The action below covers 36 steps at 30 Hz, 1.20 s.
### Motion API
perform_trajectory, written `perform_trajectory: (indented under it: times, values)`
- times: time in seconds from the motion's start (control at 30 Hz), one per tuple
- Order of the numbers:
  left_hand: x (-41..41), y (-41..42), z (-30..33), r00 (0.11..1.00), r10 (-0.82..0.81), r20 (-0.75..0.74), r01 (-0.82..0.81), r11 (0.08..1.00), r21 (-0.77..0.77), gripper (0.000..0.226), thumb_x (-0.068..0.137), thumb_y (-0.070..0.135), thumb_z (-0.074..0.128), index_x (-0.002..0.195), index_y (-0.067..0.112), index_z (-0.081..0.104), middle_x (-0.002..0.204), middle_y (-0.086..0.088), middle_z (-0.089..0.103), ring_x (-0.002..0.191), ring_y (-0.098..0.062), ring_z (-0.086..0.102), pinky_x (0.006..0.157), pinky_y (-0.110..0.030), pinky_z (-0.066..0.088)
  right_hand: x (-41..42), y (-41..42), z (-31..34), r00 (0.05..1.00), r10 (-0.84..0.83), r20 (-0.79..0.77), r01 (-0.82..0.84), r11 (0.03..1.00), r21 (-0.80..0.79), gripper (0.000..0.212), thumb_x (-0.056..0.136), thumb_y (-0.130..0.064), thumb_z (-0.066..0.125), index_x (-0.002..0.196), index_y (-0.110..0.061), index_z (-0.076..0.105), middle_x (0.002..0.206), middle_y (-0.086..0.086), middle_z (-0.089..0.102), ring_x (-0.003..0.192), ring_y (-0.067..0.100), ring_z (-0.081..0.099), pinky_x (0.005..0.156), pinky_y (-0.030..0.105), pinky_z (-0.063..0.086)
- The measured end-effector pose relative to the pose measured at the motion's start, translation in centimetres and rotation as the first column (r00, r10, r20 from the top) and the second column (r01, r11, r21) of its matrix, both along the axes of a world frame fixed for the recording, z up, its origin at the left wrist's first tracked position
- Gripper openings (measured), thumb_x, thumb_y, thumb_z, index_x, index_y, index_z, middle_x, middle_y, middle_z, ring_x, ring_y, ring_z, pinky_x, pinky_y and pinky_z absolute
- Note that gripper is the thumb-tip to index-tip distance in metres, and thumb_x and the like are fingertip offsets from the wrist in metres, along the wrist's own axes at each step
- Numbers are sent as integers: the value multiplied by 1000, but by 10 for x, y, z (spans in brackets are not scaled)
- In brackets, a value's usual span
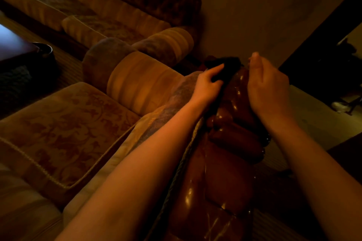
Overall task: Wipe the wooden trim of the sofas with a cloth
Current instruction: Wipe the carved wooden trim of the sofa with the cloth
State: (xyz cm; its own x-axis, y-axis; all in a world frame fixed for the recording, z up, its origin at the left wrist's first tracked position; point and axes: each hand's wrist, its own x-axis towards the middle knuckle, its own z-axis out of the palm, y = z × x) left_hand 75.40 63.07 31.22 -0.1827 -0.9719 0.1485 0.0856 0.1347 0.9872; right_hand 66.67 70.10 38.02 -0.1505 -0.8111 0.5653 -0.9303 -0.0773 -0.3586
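Note:
A dark cloth (pixel 225 68) lies draped over the far end of the glossy carved wooden trim (pixel 231 139) of the near sofa's armrest. My left hand (pixel 207 84) grips the cloth from the left side, fingers curled round it. My right hand (pixel 268 88) is just right of the trim's top, fingers curled, thumb and fingertip raised together as if pinching a thin edge; whether it holds the cloth I cannot tell in the dim light. The trim runs from the hands down toward me.
The near sofa's patterned seat cushion (pixel 64 129) and striped bolster (pixel 141 82) lie to the left. A second sofa (pixel 117 10) stands at the back. A dark table (pixel 17 49) with a bowl is far left. A wall and dark doorway (pixel 323 60) are right.

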Motion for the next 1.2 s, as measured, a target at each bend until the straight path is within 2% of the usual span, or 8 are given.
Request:
perform_trajectory:
  times: [0.13,0.27,0.43,0.67,0.77,0.9,1.07,1.2]
  values:
    - [-22,-33,-29,992,-13,124,7,999,48,48,87,-6,48,133,6,53,137,-15,51,130,-26,44,111,-41,34,-2,-4,-3,998,-32,-45,33,999,25,37,102,-40,23,65,-37,29,63,-16,30,58,-3,26,71,34,30]
    - [-16,-24,-52,975,-51,218,35,996,77,49,86,-4,48,132,9,54,136,-11,53,128,-26,46,106,-46,39,-4,-5,-3,997,-41,-63,41,999,-6,33,101,-39,23,73,-31,37,62,-16,30,57,-1,28,71,36,31]
    - [10,17,-26,980,-43,193,13,988,155,53,90,-6,44,140,9,42,137,-8,49,97,-13,58,71,-21,48,2,-1,2,992,-45,-116,50,998,42,38,102,-38,23,85,-19,51,66,-13,38,71,16,46,82,41,38]
    - [40,81,0,970,-12,244,-7,997,79,54,85,-5,49,136,13,49,132,-6,55,115,-23,58,86,-35,54,2,-2,1,990,-20,-139,25,999,38,49,101,-41,19,101,-13,59,97,5,65,95,26,59,93,42,33]
    - [46,103,27,957,64,282,-62,998,-13,53,86,-10,47,134,11,50,125,-1,57,103,-15,61,76,-20,54,3,-3,1,993,5,-114,1,999,44,50,101,-41,20,100,-11,60,98,7,66,96,27,59,94,42,33]
    - [56,132,32,919,129,372,-89,989,-122,51,88,-12,47,132,11,52,130,-3,54,119,-15,51,80,-11,48,4,0,4,994,49,-93,-47,998,29,49,101,-40,20,98,-10,59,99,8,66,96,28,59,95,42,31]
    - [74,171,16,915,151,374,-164,986,3,45,92,-8,49,131,14,53,115,7,56,114,-10,51,73,-4,47,5,4,5,992,127,14,-127,992,16,48,101,-37,21,92,-10,59,97,8,66,94,27,59,99,44,28]
    - [78,195,26,835,189,516,-174,982,-78,47,86,-18,48,117,14,61,113,3,55,113,-14,53,78,-1,42,2,10,2,985,172,18,-172,985,-6,48,101,-35,23,94,-8,62,101,9,67,97,27,58,98,41,30]
